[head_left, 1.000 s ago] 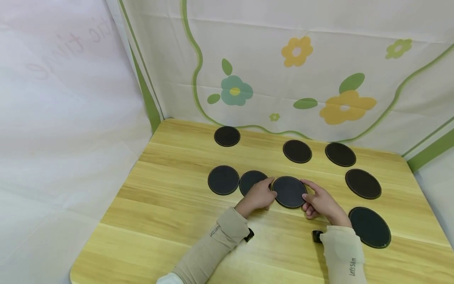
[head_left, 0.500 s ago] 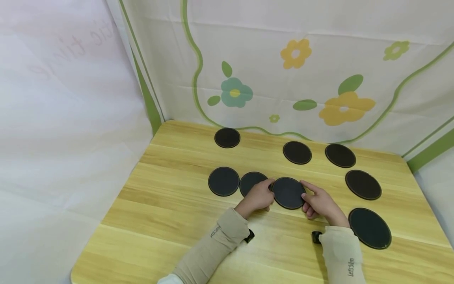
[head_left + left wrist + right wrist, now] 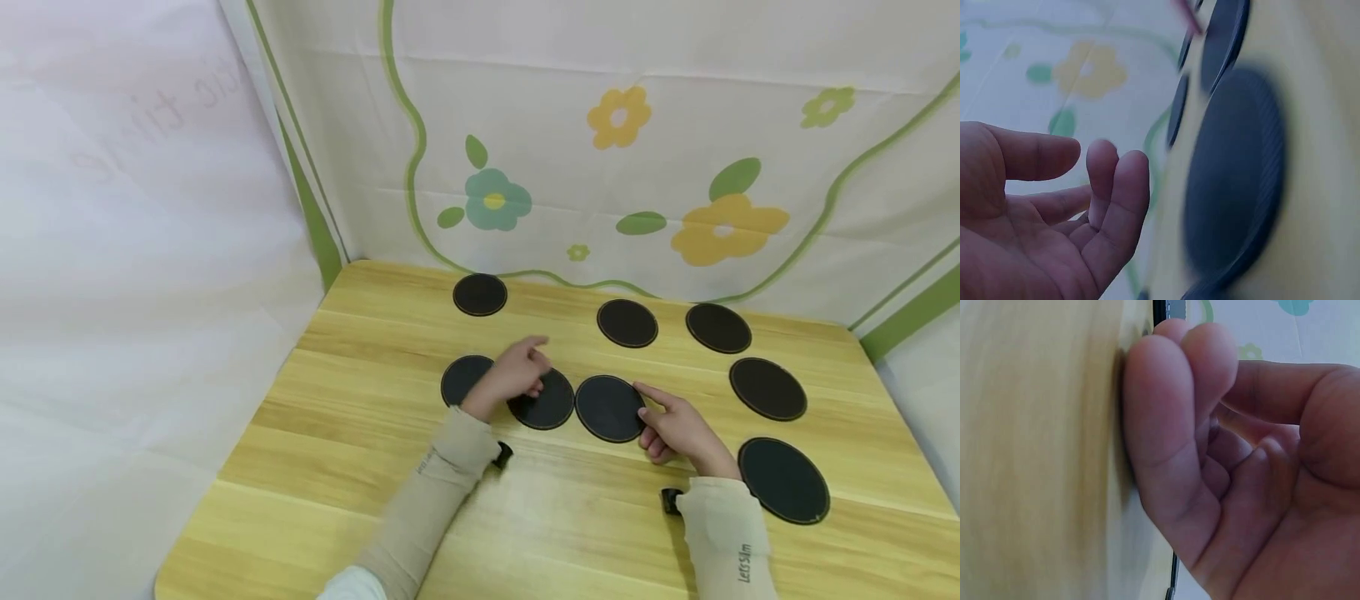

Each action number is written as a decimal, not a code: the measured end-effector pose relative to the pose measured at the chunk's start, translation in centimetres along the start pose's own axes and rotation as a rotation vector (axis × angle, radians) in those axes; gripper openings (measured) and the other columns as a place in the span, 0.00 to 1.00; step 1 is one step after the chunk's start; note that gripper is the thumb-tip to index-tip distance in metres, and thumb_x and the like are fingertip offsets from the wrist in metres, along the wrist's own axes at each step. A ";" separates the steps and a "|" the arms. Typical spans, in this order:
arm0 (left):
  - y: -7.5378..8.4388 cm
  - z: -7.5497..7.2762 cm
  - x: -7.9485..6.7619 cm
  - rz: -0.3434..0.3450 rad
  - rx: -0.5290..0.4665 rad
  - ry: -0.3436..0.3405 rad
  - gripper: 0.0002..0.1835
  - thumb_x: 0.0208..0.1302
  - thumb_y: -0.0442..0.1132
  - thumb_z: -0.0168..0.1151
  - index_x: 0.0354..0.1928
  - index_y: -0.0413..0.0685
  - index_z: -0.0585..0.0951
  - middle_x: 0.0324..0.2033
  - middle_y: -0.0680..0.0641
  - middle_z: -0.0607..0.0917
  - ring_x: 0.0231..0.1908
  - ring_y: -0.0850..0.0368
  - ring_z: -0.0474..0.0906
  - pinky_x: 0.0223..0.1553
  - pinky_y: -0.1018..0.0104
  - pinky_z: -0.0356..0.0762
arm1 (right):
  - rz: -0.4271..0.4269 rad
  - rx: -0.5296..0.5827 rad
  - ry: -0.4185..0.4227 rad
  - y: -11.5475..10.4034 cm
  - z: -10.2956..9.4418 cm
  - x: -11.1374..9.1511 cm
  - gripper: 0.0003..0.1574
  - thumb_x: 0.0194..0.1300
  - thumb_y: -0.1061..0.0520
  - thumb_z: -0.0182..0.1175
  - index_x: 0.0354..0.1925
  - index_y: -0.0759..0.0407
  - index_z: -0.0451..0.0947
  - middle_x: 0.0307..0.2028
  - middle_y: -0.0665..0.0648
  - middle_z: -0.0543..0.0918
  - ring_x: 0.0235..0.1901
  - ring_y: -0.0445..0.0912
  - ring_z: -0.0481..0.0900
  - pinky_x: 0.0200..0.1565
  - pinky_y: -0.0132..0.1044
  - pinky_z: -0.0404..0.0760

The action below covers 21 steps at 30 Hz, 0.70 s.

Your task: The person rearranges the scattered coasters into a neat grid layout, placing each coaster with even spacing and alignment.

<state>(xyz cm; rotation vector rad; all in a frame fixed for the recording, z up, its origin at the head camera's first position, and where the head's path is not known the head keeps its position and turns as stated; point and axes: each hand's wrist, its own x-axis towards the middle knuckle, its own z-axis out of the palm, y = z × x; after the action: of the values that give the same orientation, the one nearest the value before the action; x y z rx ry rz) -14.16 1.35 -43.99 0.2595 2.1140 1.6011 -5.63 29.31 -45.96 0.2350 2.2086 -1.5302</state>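
Three round black coasters with thin gold rings lie in a row on the wooden table. My right hand (image 3: pixel 678 429) holds the right edge of the rightmost coaster (image 3: pixel 609 408), index finger and thumb at its rim. Its other fingers are curled under, close to the tabletop in the right wrist view. My left hand (image 3: pixel 515 371) is raised over the middle coaster (image 3: pixel 551 406), fingers loosely bent with nothing between them. The left wrist view shows a gap between this hand and the nearest coaster (image 3: pixel 1235 169). The left forearm and hand partly cover the leftmost coaster (image 3: pixel 461 379).
Several more black coasters lie around the row: one at the back left (image 3: pixel 480 295), two along the back edge, and two down the right side, the nearest (image 3: pixel 783 481) beside the right wrist. A white flowered cloth (image 3: pixel 562 167) hangs behind the table (image 3: pixel 315 467).
My left hand has let go of the rightmost coaster's left side and moved up and left. The middle coaster now shows more fully, against its neighbour. My right hand stays in place.
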 end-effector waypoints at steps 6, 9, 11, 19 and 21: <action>0.8 -6.6 2.1 -0.025 0.032 -0.050 0.40 0.72 0.24 0.44 0.82 0.53 0.48 0.68 0.32 0.67 0.18 0.54 0.69 0.32 0.52 0.77 | -0.003 0.000 -0.005 -0.1 -0.1 -0.1 0.36 0.80 0.61 0.45 0.80 0.60 0.49 0.18 0.60 0.78 0.14 0.47 0.75 0.21 0.42 0.81; 0.6 -8.9 2.9 -0.085 0.109 -0.114 0.43 0.71 0.23 0.41 0.82 0.56 0.40 0.38 0.39 0.78 0.14 0.58 0.60 0.30 0.54 0.66 | 0.000 0.000 -0.006 0.0 -0.2 -0.1 0.36 0.80 0.61 0.45 0.80 0.59 0.49 0.18 0.60 0.78 0.13 0.47 0.75 0.21 0.43 0.81; 0.4 -9.9 3.3 -0.134 0.145 -0.137 0.44 0.71 0.24 0.40 0.82 0.57 0.38 0.29 0.44 0.71 0.13 0.60 0.55 0.29 0.57 0.62 | -0.003 -0.001 -0.009 0.1 -0.2 -0.1 0.36 0.80 0.61 0.44 0.80 0.59 0.49 0.18 0.60 0.78 0.13 0.47 0.76 0.21 0.43 0.81; -0.5 -12.1 2.8 -0.216 0.198 -0.143 0.41 0.73 0.27 0.35 0.82 0.57 0.36 0.79 0.42 0.47 0.13 0.61 0.56 0.23 0.62 0.64 | -0.004 -0.008 -0.019 0.2 -0.3 -0.3 0.35 0.81 0.60 0.45 0.80 0.59 0.49 0.19 0.61 0.79 0.14 0.48 0.77 0.22 0.43 0.82; -0.5 -12.7 2.4 -0.221 0.217 -0.108 0.40 0.73 0.27 0.34 0.82 0.55 0.38 0.79 0.42 0.49 0.12 0.61 0.55 0.22 0.63 0.63 | -0.004 -0.011 -0.020 0.1 -0.4 -0.3 0.36 0.81 0.60 0.45 0.80 0.59 0.49 0.19 0.61 0.79 0.15 0.48 0.78 0.22 0.44 0.82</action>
<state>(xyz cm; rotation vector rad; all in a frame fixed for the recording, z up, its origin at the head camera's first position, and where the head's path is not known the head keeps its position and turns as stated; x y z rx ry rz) -22.22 -8.61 -42.49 0.1716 2.1499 1.2087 -5.40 29.76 -45.78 0.2111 2.2027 -1.5161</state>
